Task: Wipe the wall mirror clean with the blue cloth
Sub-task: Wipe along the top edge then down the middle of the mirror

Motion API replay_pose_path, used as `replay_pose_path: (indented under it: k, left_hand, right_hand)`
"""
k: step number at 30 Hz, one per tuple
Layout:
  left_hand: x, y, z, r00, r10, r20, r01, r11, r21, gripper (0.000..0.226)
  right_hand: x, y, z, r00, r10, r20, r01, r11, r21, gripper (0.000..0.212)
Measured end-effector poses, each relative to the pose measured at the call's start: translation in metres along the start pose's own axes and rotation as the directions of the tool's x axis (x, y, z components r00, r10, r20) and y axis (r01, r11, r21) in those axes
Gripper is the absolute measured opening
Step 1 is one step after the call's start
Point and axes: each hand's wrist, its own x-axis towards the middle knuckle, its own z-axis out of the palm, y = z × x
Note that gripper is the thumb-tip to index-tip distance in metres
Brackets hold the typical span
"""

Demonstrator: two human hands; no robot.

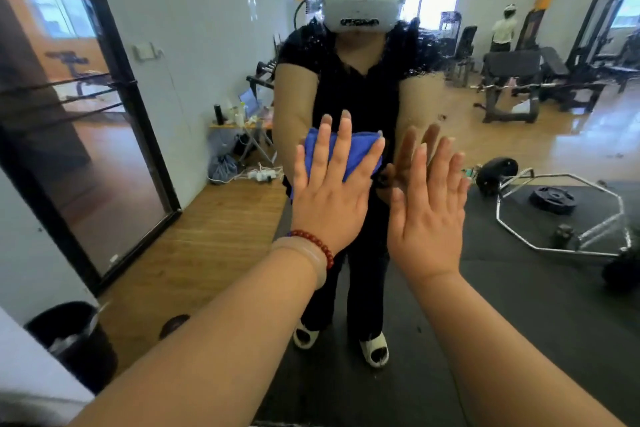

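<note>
Plainly, two flat hands face one mirror (519, 288): left hand (329, 198) presses one blue cloth (363, 145), right hand (429, 218) empty.

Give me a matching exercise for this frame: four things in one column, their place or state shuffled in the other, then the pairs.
1. blue cloth
2. right hand
3. red bead bracelet
4. black bin

A. bottom left of the view
B. open, fingers straight, holding nothing
C. pressed on the wall mirror under the left hand
D. around the left wrist

Pairs: 1-C, 2-B, 3-D, 4-A
</note>
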Motion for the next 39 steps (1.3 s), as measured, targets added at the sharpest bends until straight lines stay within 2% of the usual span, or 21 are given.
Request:
replay_pose_path:
  k: [4,9,10,14,16,18,22,24,27,29,30,33,35,39]
  left_hand:
    - [0.007,-0.001,-0.004,1.000,0.027,0.006,-0.027,1.000,0.015,0.061]
    - [0.060,0.000,-0.023,0.984,-0.168,-0.055,0.166,0.985,-0.040,0.054]
    - [0.059,0.002,-0.022,0.983,-0.172,-0.056,0.170,0.985,-0.035,0.054]
    - [0.040,0.001,-0.017,0.999,0.034,-0.026,-0.033,0.999,0.033,0.057]
    - [0.047,-0.005,-0.021,0.997,0.067,-0.026,-0.066,0.997,0.047,0.057]
    - [0.068,-0.009,-0.029,0.998,0.010,-0.057,-0.008,0.999,0.036,0.056]
    - [0.111,-0.010,-0.042,0.974,-0.199,-0.107,0.196,0.980,-0.042,0.056]
    - [0.107,-0.008,-0.041,0.984,-0.145,-0.100,0.145,0.989,-0.011,0.057]
    - [0.082,-0.009,-0.035,0.993,0.114,-0.042,-0.111,0.992,0.064,0.057]
    - [0.085,-0.018,-0.036,0.987,0.158,-0.027,-0.156,0.984,0.087,0.056]
    - [0.092,-0.021,-0.038,0.992,0.118,-0.039,-0.114,0.991,0.076,0.056]
    - [0.114,-0.018,-0.044,0.988,-0.122,-0.091,0.121,0.993,-0.016,0.056]
    - [0.113,-0.007,-0.043,0.980,-0.174,-0.099,0.171,0.985,-0.034,0.058]
    - [0.103,-0.011,-0.040,0.995,0.084,-0.055,-0.081,0.995,0.053,0.059]
  right_hand:
    - [0.002,0.006,-0.003,1.000,-0.023,-0.021,0.023,1.000,-0.007,0.059]
    - [0.017,0.003,-0.007,0.999,-0.034,-0.035,0.035,0.999,0.004,0.059]
    - [0.022,0.003,-0.009,0.998,-0.044,-0.043,0.044,0.999,0.005,0.058]
    - [0.046,0.005,-0.010,0.995,-0.084,-0.053,0.082,0.996,-0.030,0.060]
    - [0.051,0.007,-0.008,0.993,-0.097,-0.062,0.093,0.993,-0.069,0.060]
    - [0.051,0.008,-0.003,0.992,-0.094,-0.078,0.087,0.992,-0.091,0.061]
    - [0.051,0.008,0.003,0.992,-0.089,-0.095,0.078,0.990,-0.117,0.062]
    - [0.052,0.008,0.003,0.991,-0.089,-0.102,0.077,0.990,-0.117,0.062]
    - [0.050,0.009,0.002,0.993,-0.086,-0.086,0.076,0.991,-0.112,0.064]
    - [0.050,0.010,0.001,0.992,-0.094,-0.083,0.085,0.991,-0.107,0.064]
    - [0.050,0.010,0.001,0.992,-0.099,-0.082,0.090,0.990,-0.109,0.064]
    - [0.050,0.010,0.003,0.991,-0.103,-0.083,0.094,0.990,-0.108,0.064]
    - [0.050,0.008,0.004,0.992,-0.092,-0.089,0.082,0.991,-0.105,0.064]
    - [0.050,0.006,0.001,0.992,-0.086,-0.092,0.076,0.992,-0.105,0.065]
